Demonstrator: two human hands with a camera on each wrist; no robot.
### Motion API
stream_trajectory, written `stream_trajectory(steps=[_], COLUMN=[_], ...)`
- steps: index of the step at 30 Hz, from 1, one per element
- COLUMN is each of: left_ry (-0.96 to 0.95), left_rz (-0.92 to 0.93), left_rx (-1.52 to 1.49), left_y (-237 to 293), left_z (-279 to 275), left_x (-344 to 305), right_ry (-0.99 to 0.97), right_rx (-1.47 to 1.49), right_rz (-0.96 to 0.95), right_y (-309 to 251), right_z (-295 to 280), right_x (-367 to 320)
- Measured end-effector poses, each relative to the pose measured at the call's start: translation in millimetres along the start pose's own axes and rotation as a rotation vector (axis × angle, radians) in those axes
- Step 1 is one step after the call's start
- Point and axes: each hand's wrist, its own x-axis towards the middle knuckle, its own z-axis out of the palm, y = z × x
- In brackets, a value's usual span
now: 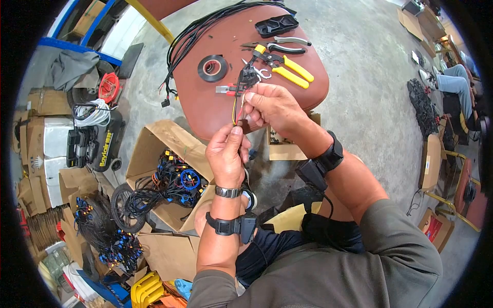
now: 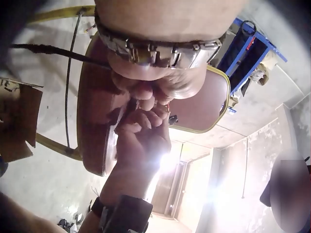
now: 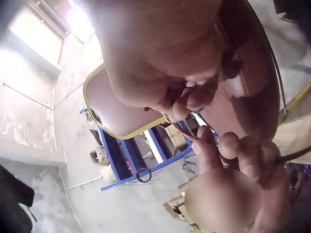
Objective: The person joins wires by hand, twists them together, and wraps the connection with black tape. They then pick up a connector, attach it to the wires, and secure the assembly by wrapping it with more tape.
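Both hands meet over the near edge of a red-brown padded seat (image 1: pixel 197 110). My left hand (image 1: pixel 226 159) pinches thin wires (image 1: pixel 234 110), yellow, red and dark, between thumb and forefinger. Close above it, my right hand (image 1: pixel 272 107) grips the same wires with thumb and curled fingers. In the right wrist view, red and yellow wires (image 3: pixel 182 131) run between the two hands. The wires lead up to a bundle of black connectors (image 1: pixel 249 76), with a red and clear connector (image 1: pixel 226 90) at its left. The fingers hide the wire ends.
On the seat lie black tape (image 1: pixel 212 68), yellow-handled wire strippers (image 1: pixel 290 72), pliers (image 1: pixel 287 50), a black tray (image 1: pixel 276 25) and long black cables (image 1: pixel 179 51). An open cardboard box (image 1: pixel 149 138) with tangled wiring stands at the lower left. Another person (image 1: pixel 454 84) sits far right.
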Motion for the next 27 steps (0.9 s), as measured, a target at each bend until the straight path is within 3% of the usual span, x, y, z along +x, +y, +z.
stream_trajectory(steps=[9, 15, 18, 27], left_ry=[0.034, 0.079, 0.096, 0.096], left_rz=[0.064, 0.102, 0.097, 0.074], left_rx=[0.031, 0.068, 0.072, 0.085], left_y=[-4, -6, -7, -9], left_z=[1, 2, 3, 6], left_x=[-2, -2, -2, -4], right_ry=[-0.026, -0.014, -0.004, 0.02], right_rx=[0.188, -0.042, -0.203, -0.247], right_rz=[0.07, 0.024, -0.09, -0.104], right_y=[6, 8, 7, 2], right_z=[2, 6, 6, 8], right_x=[3, -1, -2, -5])
